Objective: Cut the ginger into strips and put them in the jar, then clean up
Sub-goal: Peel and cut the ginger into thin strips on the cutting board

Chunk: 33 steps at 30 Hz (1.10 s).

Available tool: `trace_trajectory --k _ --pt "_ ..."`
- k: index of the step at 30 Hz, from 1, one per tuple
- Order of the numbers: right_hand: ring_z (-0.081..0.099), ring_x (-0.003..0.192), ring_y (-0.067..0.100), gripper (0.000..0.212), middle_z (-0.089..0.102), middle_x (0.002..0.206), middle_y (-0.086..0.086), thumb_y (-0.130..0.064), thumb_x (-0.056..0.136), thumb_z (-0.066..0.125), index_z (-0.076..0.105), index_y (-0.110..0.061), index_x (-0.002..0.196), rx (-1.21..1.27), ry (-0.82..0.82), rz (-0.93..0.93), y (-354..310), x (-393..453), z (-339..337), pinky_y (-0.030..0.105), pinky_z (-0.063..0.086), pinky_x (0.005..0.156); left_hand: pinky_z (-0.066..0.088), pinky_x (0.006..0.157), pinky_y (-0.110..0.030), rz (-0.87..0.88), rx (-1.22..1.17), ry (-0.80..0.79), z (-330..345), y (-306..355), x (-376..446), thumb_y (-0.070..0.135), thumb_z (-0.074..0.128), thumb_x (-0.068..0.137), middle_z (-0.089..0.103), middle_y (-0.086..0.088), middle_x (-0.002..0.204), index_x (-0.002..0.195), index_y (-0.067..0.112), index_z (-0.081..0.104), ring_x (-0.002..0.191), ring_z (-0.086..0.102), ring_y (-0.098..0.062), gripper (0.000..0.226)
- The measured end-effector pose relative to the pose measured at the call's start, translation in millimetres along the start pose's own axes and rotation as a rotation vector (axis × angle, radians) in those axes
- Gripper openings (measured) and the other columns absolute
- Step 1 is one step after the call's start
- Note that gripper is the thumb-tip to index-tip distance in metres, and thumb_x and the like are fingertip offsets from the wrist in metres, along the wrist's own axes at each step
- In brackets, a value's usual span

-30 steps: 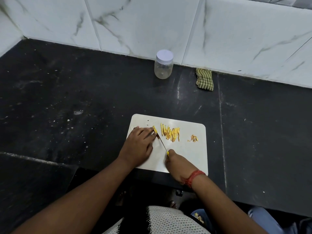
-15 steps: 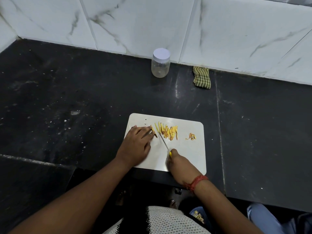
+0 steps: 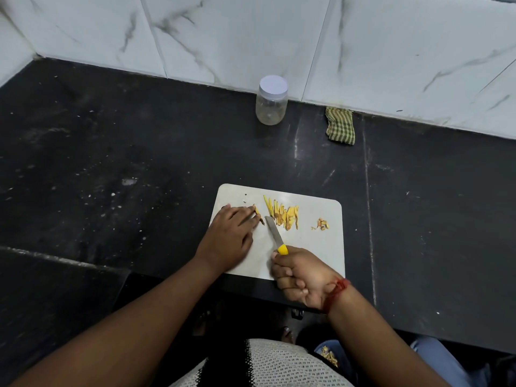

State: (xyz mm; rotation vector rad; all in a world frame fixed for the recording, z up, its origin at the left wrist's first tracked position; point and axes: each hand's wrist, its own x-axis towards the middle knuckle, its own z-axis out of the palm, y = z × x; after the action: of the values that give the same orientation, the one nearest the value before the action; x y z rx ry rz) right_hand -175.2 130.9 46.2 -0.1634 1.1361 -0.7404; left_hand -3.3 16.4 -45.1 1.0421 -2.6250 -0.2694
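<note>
Ginger [image 3: 257, 212] sits under the fingertips of your left hand [image 3: 227, 237], at the left part of the white cutting board [image 3: 315, 247]. Your fingers lie flat and mostly straight on top of it and press it down onto the board. Only a small yellow bit with a brown edge peeks out past your fingers.

Your right hand [image 3: 303, 277] is curled tight around the yellow handle of a knife [image 3: 275, 233]. The handle is mostly hidden in your fist, and just its yellow end shows. The grey blade points up and away from you. Its tip is just beside the ginger piece, between that piece and the cut strips. You wear a red thread [image 3: 336, 293] around your right wrist.

Cut ginger strips [image 3: 282, 213] lie in a loose row in the middle of the board, just right of the blade tip. They are thin and yellow. A little heap of scraps [image 3: 321, 224] lies farther right on the board, apart from the strips.

The board rests on a dark desk [image 3: 111, 163] with pale specks on it. At the back of the desk, by the white marble wall [image 3: 251, 32], stands a clear jar [image 3: 271, 100] with a white lid on top. A folded green checked cloth [image 3: 340, 125] lies to the right of the jar, also by the wall.
</note>
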Motion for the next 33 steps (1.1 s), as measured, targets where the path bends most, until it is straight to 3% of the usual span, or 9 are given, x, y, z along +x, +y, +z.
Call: trace_trajectory --k 3,8,10,12,27,33 --pt "0.020 0.033 0.007 0.024 0.030 0.057 0.001 -0.014 0.102 0.039 0.042 -0.019 0.079 -0.044 0.042 -0.027 -1 -5 2 0.007 0.018 0.037 0.030 0.121 -0.044 -0.007 0.001 -0.010 0 0 0 0.025 0.049 0.097 0.056 -0.002 0.146 0.136 0.017 0.064 0.130 0.050 -0.021 0.042" --pt "0.033 0.046 0.016 0.015 0.042 0.069 0.008 -0.026 0.101 0.037 0.039 -0.014 0.093 -0.655 0.294 -0.168 -6 11 4 0.023 0.025 0.043 0.031 0.121 -0.045 -0.003 0.001 -0.004 0 0 -1 0.024 0.049 0.097 0.056 -0.003 0.145 0.136 0.017 0.064 0.130 0.051 -0.021 0.042" --pt "0.040 0.052 0.019 0.014 0.045 0.074 0.012 -0.026 0.100 0.036 0.038 -0.014 0.093 -0.866 0.325 -0.171 -11 20 5 0.030 0.031 0.045 0.032 0.120 -0.046 0.001 0.006 -0.008 1 -1 -1 0.024 0.047 0.098 0.057 -0.003 0.145 0.136 0.017 0.064 0.130 0.051 -0.022 0.043" --pt "0.042 0.051 0.021 0.014 0.047 0.074 0.012 -0.026 0.101 0.036 0.037 -0.015 0.093 -0.971 0.335 -0.182 -15 26 7 0.029 0.035 0.044 0.032 0.120 -0.047 0.005 0.004 -0.009 1 -2 -1 0.024 0.048 0.097 0.057 -0.003 0.145 0.136 0.017 0.064 0.130 0.051 -0.022 0.043" --pt "0.041 0.051 0.020 0.009 0.045 0.071 0.008 -0.019 0.102 0.037 0.037 -0.011 0.098 -1.122 0.324 -0.164 -23 38 14 0.026 0.036 0.039 0.034 0.118 -0.046 0.013 -0.027 0.014 2 -4 0 0.025 0.045 0.096 0.060 -0.004 0.141 0.130 0.015 0.069 0.126 0.054 -0.023 0.042" --pt "0.044 0.053 0.020 0.004 0.046 0.072 0.006 -0.007 0.099 0.039 0.035 -0.009 0.100 -1.234 0.331 -0.147 -23 41 14 0.025 0.033 0.038 0.035 0.118 -0.046 0.013 -0.029 0.016 1 -4 0 0.024 0.047 0.095 0.060 -0.003 0.142 0.129 0.016 0.070 0.126 0.054 -0.023 0.042"
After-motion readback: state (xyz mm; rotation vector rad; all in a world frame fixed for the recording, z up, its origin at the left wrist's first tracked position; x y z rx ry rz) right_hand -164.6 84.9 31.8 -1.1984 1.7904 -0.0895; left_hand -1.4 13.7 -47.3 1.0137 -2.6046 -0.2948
